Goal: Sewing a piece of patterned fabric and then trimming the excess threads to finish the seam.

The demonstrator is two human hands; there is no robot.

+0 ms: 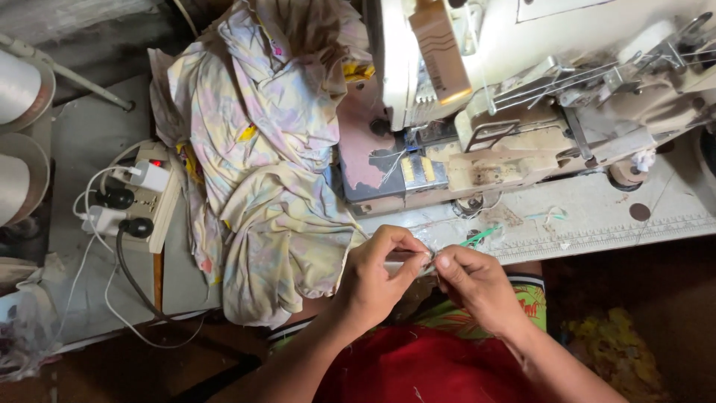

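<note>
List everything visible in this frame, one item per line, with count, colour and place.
sewing machine: one, cream, on the table at top right
fabric pile: one, pastel floral, heaped left of the machine
power strip: one, cream, with plugs and cables, left of the fabric
thread cones: two, white, far left edge
table: one, pale grey, ruler markings along its front edge
tweezers: one, green, on the table edge above the hands
red cloth: one, on the lap, bottom centre
small pale piece: one, pinched between both hands, too small to identify
left hand: pinching the piece
right hand: pinching the piece
</note>
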